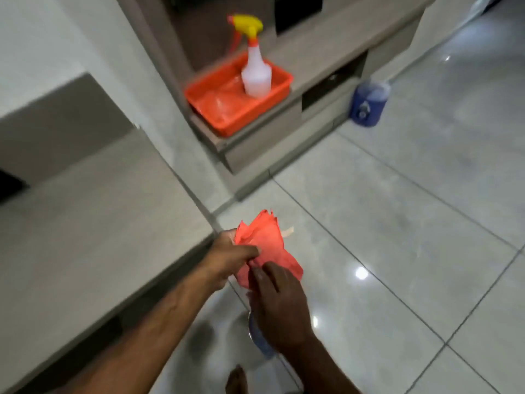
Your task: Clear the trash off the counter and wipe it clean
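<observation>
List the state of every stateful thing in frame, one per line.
red cloth: crumpled, held in both hands above the floor
left hand: gripping the cloth
right hand: pinching the cloth's near edge
spray bottle: upright in the tray
orange tray: on the low shelf, clear plastic inside
blue jug: upright on the floor

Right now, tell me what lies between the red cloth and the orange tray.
Head view: from the red cloth in both hands, bare floor tile, then the cabinet's lower front below the orange tray. No object between them.
</observation>
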The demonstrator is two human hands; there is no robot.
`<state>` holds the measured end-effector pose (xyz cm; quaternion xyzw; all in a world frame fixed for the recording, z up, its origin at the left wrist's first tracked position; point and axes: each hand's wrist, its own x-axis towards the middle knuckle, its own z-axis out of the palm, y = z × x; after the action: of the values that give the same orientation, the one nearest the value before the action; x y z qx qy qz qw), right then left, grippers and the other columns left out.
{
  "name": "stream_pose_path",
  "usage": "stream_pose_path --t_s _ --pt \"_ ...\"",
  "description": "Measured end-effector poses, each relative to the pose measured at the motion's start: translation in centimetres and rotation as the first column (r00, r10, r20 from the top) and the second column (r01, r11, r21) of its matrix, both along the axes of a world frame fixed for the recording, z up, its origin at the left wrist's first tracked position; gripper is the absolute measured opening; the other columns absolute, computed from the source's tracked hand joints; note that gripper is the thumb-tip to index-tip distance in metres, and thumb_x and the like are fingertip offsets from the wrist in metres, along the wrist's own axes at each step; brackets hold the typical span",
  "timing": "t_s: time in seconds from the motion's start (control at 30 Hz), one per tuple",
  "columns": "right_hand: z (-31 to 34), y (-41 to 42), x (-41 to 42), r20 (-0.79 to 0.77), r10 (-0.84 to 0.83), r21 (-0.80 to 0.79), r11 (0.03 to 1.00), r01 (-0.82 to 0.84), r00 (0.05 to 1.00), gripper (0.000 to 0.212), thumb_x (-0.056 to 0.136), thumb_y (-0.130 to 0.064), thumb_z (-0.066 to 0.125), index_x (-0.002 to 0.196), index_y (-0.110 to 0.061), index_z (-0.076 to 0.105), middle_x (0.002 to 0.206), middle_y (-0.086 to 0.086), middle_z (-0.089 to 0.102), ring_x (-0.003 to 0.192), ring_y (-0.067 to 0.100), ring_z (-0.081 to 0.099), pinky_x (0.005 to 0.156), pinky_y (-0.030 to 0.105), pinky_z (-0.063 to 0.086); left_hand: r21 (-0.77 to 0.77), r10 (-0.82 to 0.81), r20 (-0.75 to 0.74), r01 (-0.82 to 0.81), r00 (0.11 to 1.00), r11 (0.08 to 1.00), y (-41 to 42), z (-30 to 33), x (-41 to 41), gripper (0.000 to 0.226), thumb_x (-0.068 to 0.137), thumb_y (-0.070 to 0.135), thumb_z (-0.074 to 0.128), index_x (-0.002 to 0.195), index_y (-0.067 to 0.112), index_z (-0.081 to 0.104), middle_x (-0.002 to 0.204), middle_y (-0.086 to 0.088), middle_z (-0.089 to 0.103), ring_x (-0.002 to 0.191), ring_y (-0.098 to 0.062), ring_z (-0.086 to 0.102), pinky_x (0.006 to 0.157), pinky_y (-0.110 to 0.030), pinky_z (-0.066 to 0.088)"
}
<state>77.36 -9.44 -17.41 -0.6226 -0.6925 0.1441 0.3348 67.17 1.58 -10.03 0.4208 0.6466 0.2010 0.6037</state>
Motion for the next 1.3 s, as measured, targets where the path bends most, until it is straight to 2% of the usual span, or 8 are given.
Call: stream_pose_path --t_s 0.1,0.23,0.33,0.47,0.73,1.0,1.17,1.3 --pt "3.9 0.3 0.5 -0.291 -0.16 -0.013 0.986 0.163 0.943 0.061 0.087 -0.055 0.058 0.128 -0.009 0.058 0.127 0.012 0.059 0.119 0.026 0.055 0.1 0.036 0.044 0.161 -0.103 0.033 0.096 0.994 0.982 2.7 7.7 -1.0 0.024 0.08 -0.016 0.064 0.093 0.003 0.067 0.082 -0.012 0.066 0.07 -0.02 0.059 0.065 -0.028 0.049" --pt "8.6 6.4 0.9 -0.753 -0.589 -0.585 0.803 0.112 0.293 0.065 0.083 -0.059 0.06 0.133 -0.02 0.045 0.13 0.011 0.058 0.115 0.025 0.058 0.099 0.046 0.047 0.29 -0.224 0.128 0.179 0.966 0.94 7.8 15.6 -3.4 0.028 0.082 -0.013 0.065 0.093 0.013 0.065 0.074 0.001 0.069 0.064 -0.011 0.063 0.053 -0.017 0.052" --pt "11.5 12.9 1.1 -0.865 -0.501 -0.476 0.813 -0.335 0.012 0.055 0.085 -0.057 0.054 0.127 -0.021 0.057 0.124 0.009 0.069 0.107 0.025 0.068 0.081 0.043 0.051 0.312 -0.251 0.234 0.172 0.939 0.934 12.8 18.7 -5.2 0.037 0.075 -0.007 0.069 0.107 0.011 0.063 0.085 -0.004 0.07 0.078 -0.017 0.065 0.071 -0.028 0.054" --pt "14.2 21.3 0.0 -0.925 -0.363 -0.309 0.891 -0.332 -0.114 0.039 0.089 -0.02 0.065 0.127 -0.009 0.062 0.119 0.02 0.07 0.098 0.036 0.072 0.08 0.051 0.059 0.355 -0.225 0.193 0.146 0.955 0.923 20.5 19.4 -7.6 0.053 0.066 0.002 0.068 0.117 0.014 0.057 0.095 -0.008 0.064 0.083 -0.021 0.061 0.076 -0.034 0.051" --pt "14.2 36.8 -1.8 -0.859 -0.443 -0.431 0.896 0.104 0.257 0.04 0.081 0.0 0.073 0.117 -0.015 0.065 0.103 0.011 0.077 0.091 0.031 0.074 0.072 0.044 0.061 0.427 -0.147 -0.307 0.275 0.94 0.862 38.9 14.2 -8.9 0.014 0.08 0.013 0.062 0.09 0.022 0.06 0.082 -0.004 0.062 0.059 -0.016 0.054 0.046 -0.019 0.043" --pt "10.9 47.5 -5.4 -0.516 -0.639 -0.489 0.766 0.417 0.57 0.056 0.071 -0.005 0.065 0.117 -0.029 0.045 0.105 0.006 0.065 0.093 0.028 0.063 0.084 0.042 0.057 0.337 -0.256 -0.52 0.471 0.815 0.815 49.9 5.7 -6.5 0.058 0.068 -0.002 0.042 0.115 0.033 0.045 0.085 0.0 0.06 0.04 -0.019 0.058 0.03 -0.021 0.044" --pt "8.3 50.1 -6.3 -0.088 -0.498 -0.519 0.762 0.387 0.863 0.027 0.092 -0.024 0.055 0.115 -0.012 0.046 0.116 0.017 0.055 0.103 0.037 0.06 0.086 0.041 0.05 0.315 -0.306 -0.775 0.758 0.553 0.571 51.6 0.4 -6.4 0.076 0.075 -0.007 0.048 0.144 0.022 0.033 0.129 -0.015 0.059 0.116 -0.035 0.058 0.097 -0.041 0.053" --pt "7.9 49.9 -6.0 0.288 -0.201 -0.537 0.776 0.332 0.936 0.037 0.099 -0.023 0.047 0.131 -0.005 0.043 0.127 0.019 0.051 0.115 0.037 0.056 0.091 0.044 0.049 0.339 -0.146 -0.909 0.897 0.39 0.284 50.1 -0.7 -7.1 0.063 0.082 0.003 0.049 0.144 0.012 0.039 0.133 -0.016 0.054 0.123 -0.034 0.05 0.108 -0.039 0.044"
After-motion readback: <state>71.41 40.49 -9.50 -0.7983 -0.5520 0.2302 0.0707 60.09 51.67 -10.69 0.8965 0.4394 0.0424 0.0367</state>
